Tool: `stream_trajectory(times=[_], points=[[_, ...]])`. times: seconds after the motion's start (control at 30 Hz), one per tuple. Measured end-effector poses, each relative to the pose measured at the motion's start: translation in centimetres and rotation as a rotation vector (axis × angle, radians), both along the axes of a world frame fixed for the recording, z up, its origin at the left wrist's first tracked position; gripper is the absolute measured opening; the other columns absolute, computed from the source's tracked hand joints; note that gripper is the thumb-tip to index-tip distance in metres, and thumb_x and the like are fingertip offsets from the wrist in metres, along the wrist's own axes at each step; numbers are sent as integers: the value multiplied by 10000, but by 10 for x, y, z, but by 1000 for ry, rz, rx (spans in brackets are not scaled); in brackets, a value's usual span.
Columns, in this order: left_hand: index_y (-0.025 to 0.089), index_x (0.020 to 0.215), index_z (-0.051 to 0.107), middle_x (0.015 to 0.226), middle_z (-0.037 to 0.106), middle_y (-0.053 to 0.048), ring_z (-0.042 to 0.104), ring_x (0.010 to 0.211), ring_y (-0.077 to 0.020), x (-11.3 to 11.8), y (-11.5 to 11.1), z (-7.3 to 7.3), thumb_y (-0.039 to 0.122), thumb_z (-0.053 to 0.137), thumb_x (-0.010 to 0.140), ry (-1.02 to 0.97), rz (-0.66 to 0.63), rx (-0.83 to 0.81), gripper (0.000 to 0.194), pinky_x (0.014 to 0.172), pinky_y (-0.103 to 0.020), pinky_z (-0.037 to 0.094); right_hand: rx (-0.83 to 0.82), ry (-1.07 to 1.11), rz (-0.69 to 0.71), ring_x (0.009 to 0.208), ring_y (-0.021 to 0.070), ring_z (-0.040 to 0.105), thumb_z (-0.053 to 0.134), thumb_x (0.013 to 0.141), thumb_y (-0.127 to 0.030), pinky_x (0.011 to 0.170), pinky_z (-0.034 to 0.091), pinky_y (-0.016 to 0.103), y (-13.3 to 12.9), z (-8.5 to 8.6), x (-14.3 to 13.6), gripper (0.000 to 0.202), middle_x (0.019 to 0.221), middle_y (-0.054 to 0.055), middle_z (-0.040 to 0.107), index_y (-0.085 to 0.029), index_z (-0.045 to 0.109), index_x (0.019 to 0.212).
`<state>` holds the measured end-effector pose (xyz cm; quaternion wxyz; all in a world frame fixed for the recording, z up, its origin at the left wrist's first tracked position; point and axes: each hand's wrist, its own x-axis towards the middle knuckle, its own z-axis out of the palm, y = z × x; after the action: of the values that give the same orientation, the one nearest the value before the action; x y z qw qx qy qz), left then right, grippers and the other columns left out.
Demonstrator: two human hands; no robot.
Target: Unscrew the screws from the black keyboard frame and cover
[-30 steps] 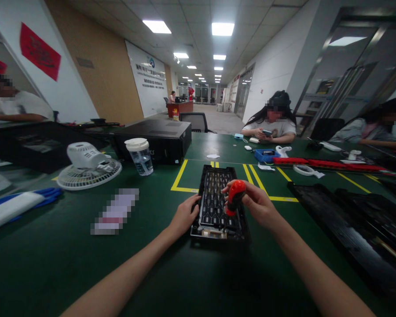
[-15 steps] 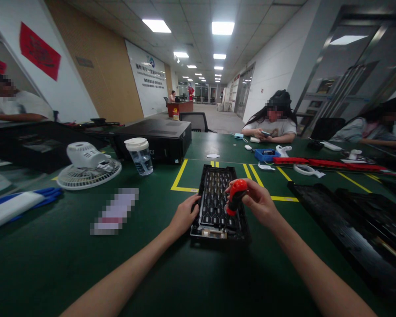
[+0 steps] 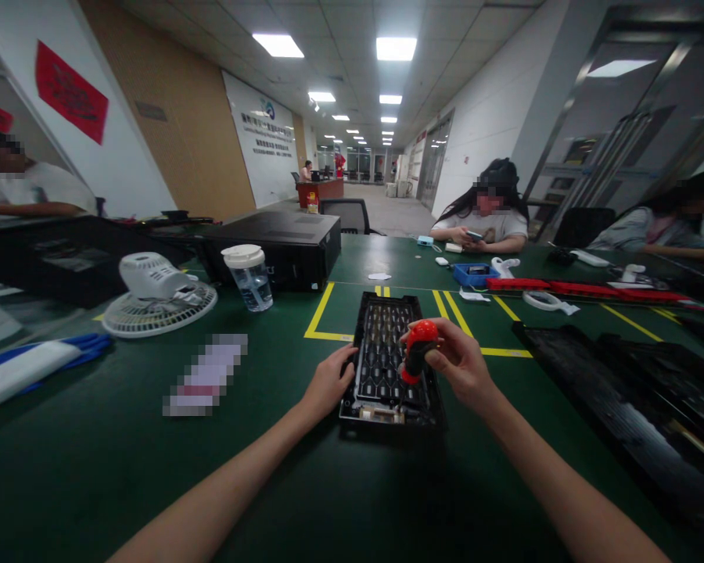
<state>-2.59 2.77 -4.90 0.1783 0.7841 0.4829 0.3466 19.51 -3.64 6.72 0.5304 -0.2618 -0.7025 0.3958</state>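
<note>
A black plastic panel (image 3: 381,352), shaped like a shallow tray with a honeycomb grid inside, lies lengthwise before me on the green table (image 3: 305,493). My left hand (image 3: 331,381) grips its left rim, thumb and fingers at the edge. Over the right side of the panel, my right hand (image 3: 454,360) holds a stubby red-and-black screwdriver (image 3: 421,350) by the handle, which leans to the right. The screwdriver's tip points down near the panel's lower right part; what it touches is too dark to tell. A pale brownish part (image 3: 381,415) sits along the panel's near end.
On the left are a white fan (image 3: 159,301), a lidded cup (image 3: 249,280), a blurred flat item (image 3: 208,375) and a black computer case (image 3: 275,242). Long black panels (image 3: 598,391) lie to the right. A blue tray (image 3: 474,274) stands farther back, before a seated person (image 3: 486,219).
The screwdriver handle has turned and tilted slightly in my right hand, its top showing rounder. My left hand and the panel stay almost in place.
</note>
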Motion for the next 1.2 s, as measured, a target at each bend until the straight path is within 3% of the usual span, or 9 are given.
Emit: stream_trajectory(times=[0.67, 0.9, 0.97, 1.1, 1.2], points=[[181, 1162, 533, 1262, 522, -53, 464, 1177, -169, 0, 0, 1, 231, 389, 834, -21, -5, -15, 361, 1041, -369, 329, -36, 74, -142, 727, 130, 557, 669, 711, -245, 626, 500, 259, 1, -7, -4, 240, 816, 6, 549, -207, 502, 880], [166, 1141, 547, 1249, 534, -62, 474, 1169, -169, 2, -3, 6, 224, 394, 826, -5, -2, -10, 355, 1033, -351, 340, -160, 292, 5, 780, 157, 619, 622, 748, -232, 758, 486, 366, 4, -4, -7, 280, 974, 35, 599, -223, 364, 858], [163, 1143, 545, 1248, 534, -65, 479, 1164, -170, 2, -3, 7, 226, 393, 825, 1, -1, -7, 358, 1030, -353, 344, -208, 318, 45, 757, 163, 636, 593, 766, -223, 725, 488, 363, 4, -4, -9, 277, 1006, 45, 608, -230, 334, 862], [149, 1152, 539, 1254, 528, -77, 475, 1167, -174, 1, -2, 5, 234, 389, 830, 8, 1, -8, 366, 1032, -353, 340, -213, 307, 55, 567, 128, 596, 578, 774, -203, 571, 464, 293, 6, -8, -10, 273, 822, -2, 621, -239, 339, 901], [170, 1156, 536, 1260, 524, -60, 468, 1174, -172, 1, -1, 3, 238, 388, 833, 4, 1, -7, 362, 1039, -362, 331, -212, 310, 70, 473, 90, 493, 616, 742, -248, 516, 417, 257, 7, -8, -11, 291, 648, -59, 525, -236, 390, 925]])
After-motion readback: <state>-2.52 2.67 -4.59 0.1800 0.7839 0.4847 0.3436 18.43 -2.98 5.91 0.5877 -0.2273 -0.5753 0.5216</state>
